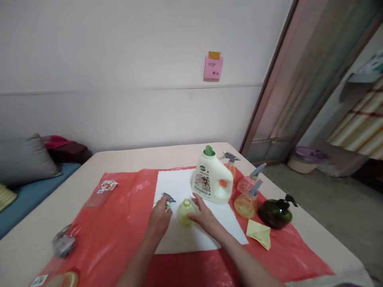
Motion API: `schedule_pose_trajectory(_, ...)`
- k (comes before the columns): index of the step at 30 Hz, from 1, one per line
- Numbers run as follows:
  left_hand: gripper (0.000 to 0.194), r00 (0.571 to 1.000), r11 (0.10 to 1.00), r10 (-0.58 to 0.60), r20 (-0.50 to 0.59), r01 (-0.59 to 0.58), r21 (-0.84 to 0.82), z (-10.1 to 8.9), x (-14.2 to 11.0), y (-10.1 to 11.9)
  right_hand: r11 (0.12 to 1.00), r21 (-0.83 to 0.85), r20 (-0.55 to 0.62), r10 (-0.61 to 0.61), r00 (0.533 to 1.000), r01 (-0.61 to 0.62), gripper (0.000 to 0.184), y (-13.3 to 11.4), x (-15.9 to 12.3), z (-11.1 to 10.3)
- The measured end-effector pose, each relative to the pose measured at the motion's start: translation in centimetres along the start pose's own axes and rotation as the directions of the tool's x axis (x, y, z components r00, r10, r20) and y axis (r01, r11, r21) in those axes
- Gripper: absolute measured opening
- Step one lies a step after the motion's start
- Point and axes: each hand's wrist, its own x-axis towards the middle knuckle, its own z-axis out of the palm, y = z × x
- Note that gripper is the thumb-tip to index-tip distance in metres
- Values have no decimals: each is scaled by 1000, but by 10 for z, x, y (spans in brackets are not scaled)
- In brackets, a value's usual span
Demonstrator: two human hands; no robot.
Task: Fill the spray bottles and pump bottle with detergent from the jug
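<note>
My left hand is closed around a grey-topped spray nozzle, held just left of the bottle. A small translucent yellow-green bottle stands upright on a white sheet, its neck uncapped. Around the right side of this bottle curls my right hand, with the thumb across its front and the fingers by its far side. Behind that hand is a large cream detergent jug with a handle; something green shows in its mouth.
Right of the jug stand an orange spray bottle, a pink one, a yellow-orange one and a dark green pump bottle. Folded yellow paper lies nearby on red plastic sheeting. Clear packaging lies left.
</note>
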Motion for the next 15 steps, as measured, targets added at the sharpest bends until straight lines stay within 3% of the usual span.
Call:
schedule_pose_trajectory(3,65,1000,998,13,26,-12,-67,2,-13,10,999,-5,-238,-52,970,52,66,-10,0,-18)
schedule_pose_trajectory(6,86,996,987,47,82,-33,-160,9,-21,17,999,-2,-417,-41,908,44,75,-15,1,-31)
schedule_pose_trajectory(10,106,983,968,102,151,-63,-242,26,-25,23,999,46,-473,0,881,25,87,-14,7,-38)
schedule_pose_trajectory(15,102,990,979,79,114,-55,-197,49,-23,22,987,131,-466,-16,885,88,77,-15,34,-45)
